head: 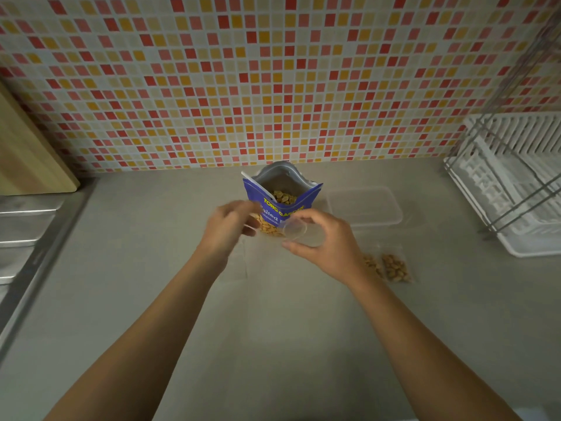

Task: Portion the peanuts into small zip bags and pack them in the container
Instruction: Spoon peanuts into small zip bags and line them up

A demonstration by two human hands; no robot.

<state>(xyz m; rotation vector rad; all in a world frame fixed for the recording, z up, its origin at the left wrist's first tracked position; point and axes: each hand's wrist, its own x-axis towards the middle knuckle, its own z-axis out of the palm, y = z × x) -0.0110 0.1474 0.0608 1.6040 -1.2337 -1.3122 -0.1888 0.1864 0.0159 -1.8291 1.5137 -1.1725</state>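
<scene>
head view: right hand (331, 241) fingers (306, 214) curl round a clear cup (300, 233) by the open peanut pouch (308, 198), likely for scooping; left hand (226, 227) grasp is too blurred to tell.

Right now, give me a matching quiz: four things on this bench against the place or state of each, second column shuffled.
Things:
1. peanut bag
2. clear cup
3. container
4. filled zip bags

Place or state:
A. held in the right hand
B. lying flat on the counter beside the right wrist
C. standing open, peanuts visible inside
D. on the counter, right of the blue pouch

Pairs: 1-C, 2-A, 3-D, 4-B
</scene>
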